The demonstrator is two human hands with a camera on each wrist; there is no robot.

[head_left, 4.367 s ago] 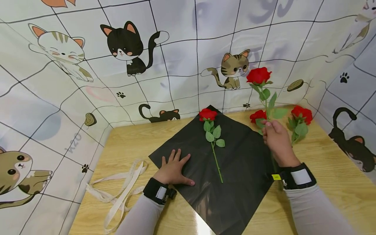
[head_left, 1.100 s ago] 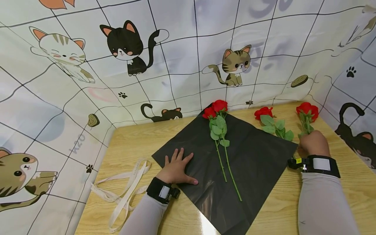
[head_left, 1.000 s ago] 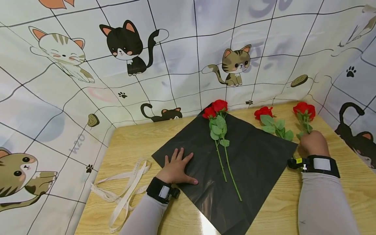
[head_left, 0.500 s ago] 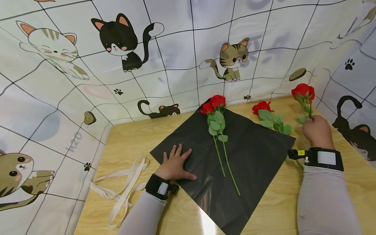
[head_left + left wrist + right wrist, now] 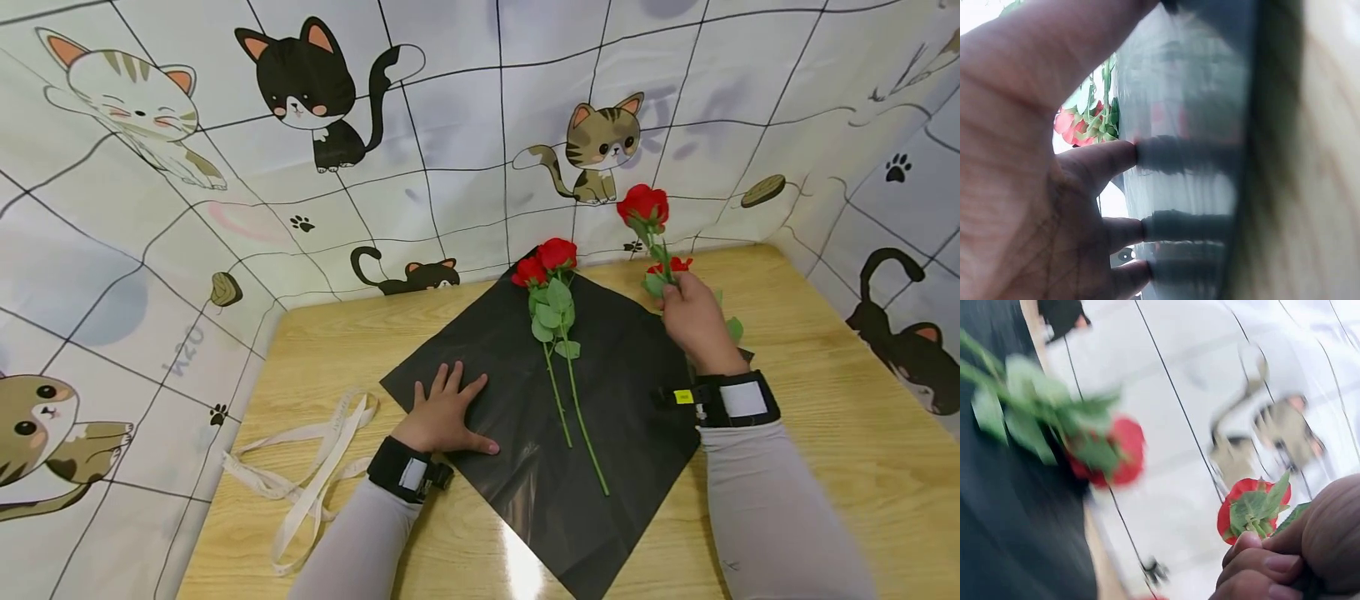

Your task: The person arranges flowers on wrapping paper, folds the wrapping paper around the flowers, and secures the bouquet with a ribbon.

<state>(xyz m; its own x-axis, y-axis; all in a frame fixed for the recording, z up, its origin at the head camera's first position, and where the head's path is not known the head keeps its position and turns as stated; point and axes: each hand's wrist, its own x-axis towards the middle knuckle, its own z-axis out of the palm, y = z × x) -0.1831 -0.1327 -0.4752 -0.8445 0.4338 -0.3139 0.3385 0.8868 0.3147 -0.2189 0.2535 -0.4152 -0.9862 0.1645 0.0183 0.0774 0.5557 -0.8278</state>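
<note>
My left hand (image 5: pixel 442 417) rests spread on the left corner of a black wrapping sheet (image 5: pixel 495 467). In the left wrist view its fingertips (image 5: pixel 1125 153) touch the sheet's dark, shiny surface. Up over the sheet's right corner, my right hand (image 5: pixel 699 321) pinches the green stem of a red rose (image 5: pixel 643 207), its bloom pointing up and away. The right wrist view shows this rose (image 5: pixel 1250 509) just past the curled fingers. Two more red roses (image 5: pixel 557 253) lie side by side on the sheet, stems toward me. Behind my right hand another rose (image 5: pixel 678 264) is partly hidden.
A loose, tangled white ribbon (image 5: pixel 322 467) lies on the wooden table (image 5: pixel 825 400) left of the sheet. A cat-printed cloth (image 5: pixel 465 100) walls off the back and both sides of the table.
A second rose has been laid beside the first on the sheet. My right hand has since lifted another rose from the right end and carried it left. The left hand stays put.
</note>
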